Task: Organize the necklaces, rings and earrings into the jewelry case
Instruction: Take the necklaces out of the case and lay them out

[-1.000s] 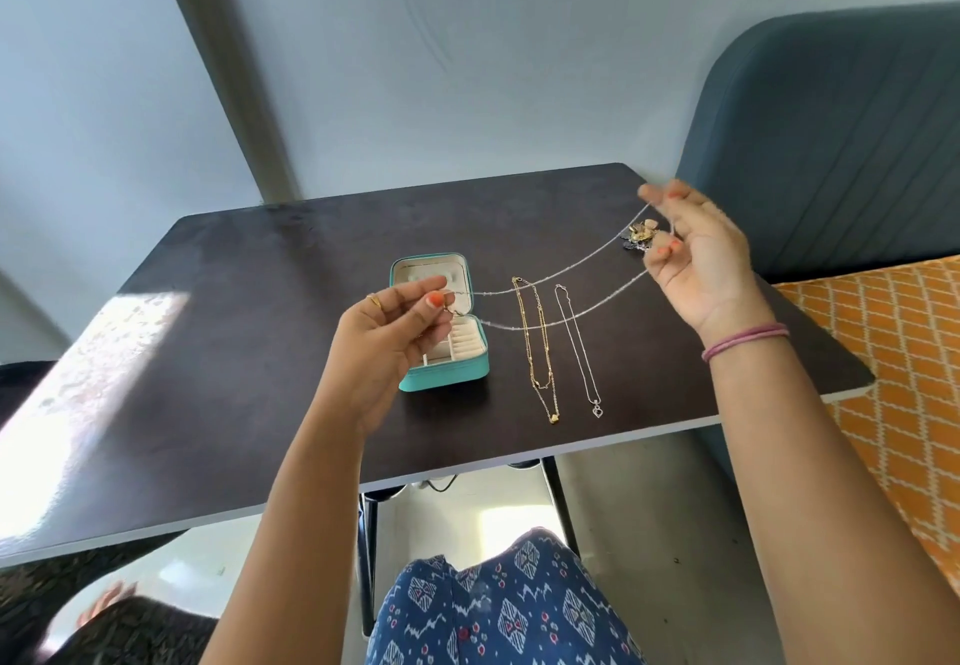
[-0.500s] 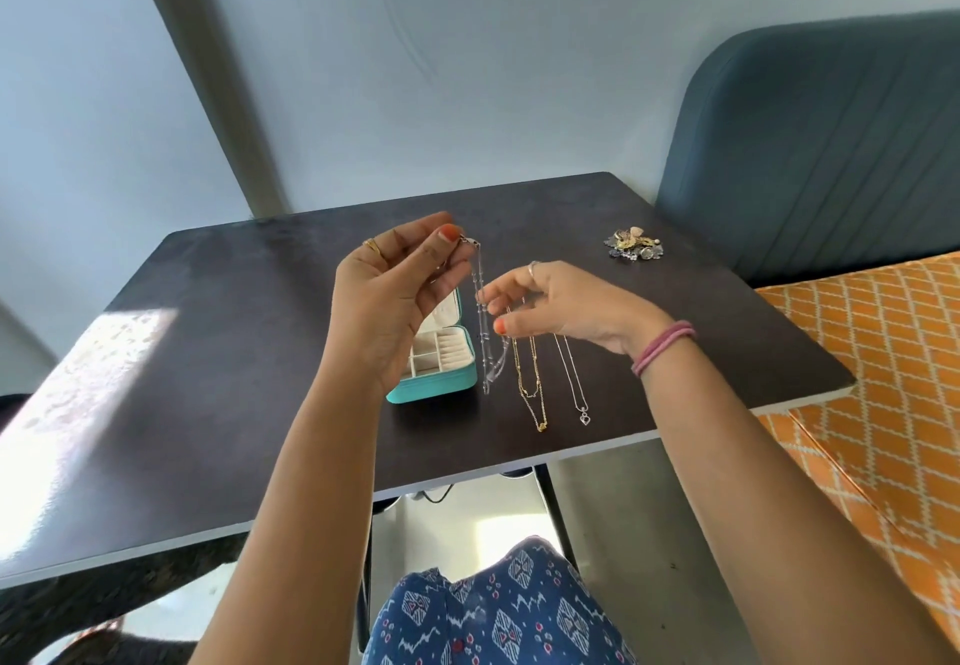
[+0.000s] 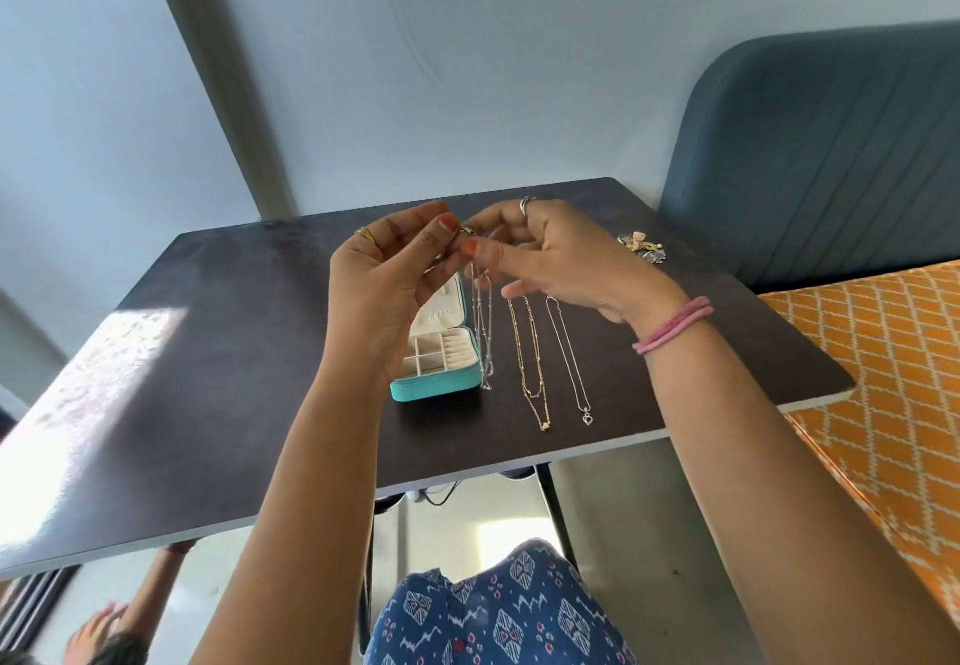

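Observation:
My left hand [image 3: 387,274] and my right hand [image 3: 550,259] meet above the table, both pinching the top of a silver beaded necklace [image 3: 483,331] that hangs doubled down beside the case. The teal jewelry case [image 3: 441,383] stands open on the dark table [image 3: 208,352], its cream compartments showing, partly hidden by my left hand. A gold necklace [image 3: 530,368] and a thin silver necklace with a heart pendant [image 3: 571,368] lie stretched out to the case's right. A small pile of rings and earrings [image 3: 641,247] sits at the far right of the table.
A blue-grey padded seat back [image 3: 810,155] rises at the right, with an orange patterned cushion [image 3: 893,378] below it. A pale wall lies behind the table. Another person's hand [image 3: 98,628] shows at the lower left, below the table edge.
My right hand swung in from the far right to meet the left. The silver necklace went from stretched between both hands to hanging doubled from the fingertips.

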`<state>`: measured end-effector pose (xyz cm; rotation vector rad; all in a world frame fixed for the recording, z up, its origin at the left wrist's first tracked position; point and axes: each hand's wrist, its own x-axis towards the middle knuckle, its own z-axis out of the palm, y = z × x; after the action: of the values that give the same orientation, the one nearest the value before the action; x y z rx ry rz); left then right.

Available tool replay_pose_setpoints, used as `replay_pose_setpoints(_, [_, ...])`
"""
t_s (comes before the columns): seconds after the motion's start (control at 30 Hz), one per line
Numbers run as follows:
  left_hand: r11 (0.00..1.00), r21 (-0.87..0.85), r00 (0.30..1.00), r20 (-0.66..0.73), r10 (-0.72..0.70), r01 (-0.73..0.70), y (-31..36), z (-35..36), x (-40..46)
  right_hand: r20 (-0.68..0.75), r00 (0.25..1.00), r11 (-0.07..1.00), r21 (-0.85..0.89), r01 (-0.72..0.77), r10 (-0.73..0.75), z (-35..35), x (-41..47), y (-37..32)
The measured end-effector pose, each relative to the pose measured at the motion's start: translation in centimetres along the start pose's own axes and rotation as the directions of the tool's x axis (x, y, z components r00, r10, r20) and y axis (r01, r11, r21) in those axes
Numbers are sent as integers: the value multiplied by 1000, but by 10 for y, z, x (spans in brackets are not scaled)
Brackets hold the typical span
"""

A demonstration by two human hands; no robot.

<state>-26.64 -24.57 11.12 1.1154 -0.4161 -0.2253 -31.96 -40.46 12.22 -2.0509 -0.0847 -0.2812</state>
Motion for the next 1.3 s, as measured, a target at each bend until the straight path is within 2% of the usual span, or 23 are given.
replay_pose_setpoints(0.13, [1000, 25, 1000, 2, 13, -13, 1, 0, -2, -79, 995, 998, -18, 66, -67, 2, 2, 0])
replay_pose_setpoints(0.4, [983, 168, 997, 4, 74, -73, -1, -3, -5, -130, 986, 993, -66, 100, -108, 1, 3, -2])
replay_pose_setpoints(0.57, [970, 224, 995, -5, 98, -94, -5, -7, -7, -113, 983, 978, -169, 124, -145, 0, 5, -6])
replay_pose_setpoints(0.87, [976, 211, 996, -59, 63, -49, -21, -23, -1, -103, 976, 940, -304, 153, -192, 2, 10, -9])
replay_pose_setpoints(1.17, [985, 167, 994, -107, -13, 31, -44, -43, 2, -165, 961, 967, -162, 195, -221, 2, 24, -23])
replay_pose_setpoints(1.3, [974, 224, 993, -116, -13, 39, -61, -53, 1, -187, 966, 980, -112, 162, -181, 0, 25, -34])
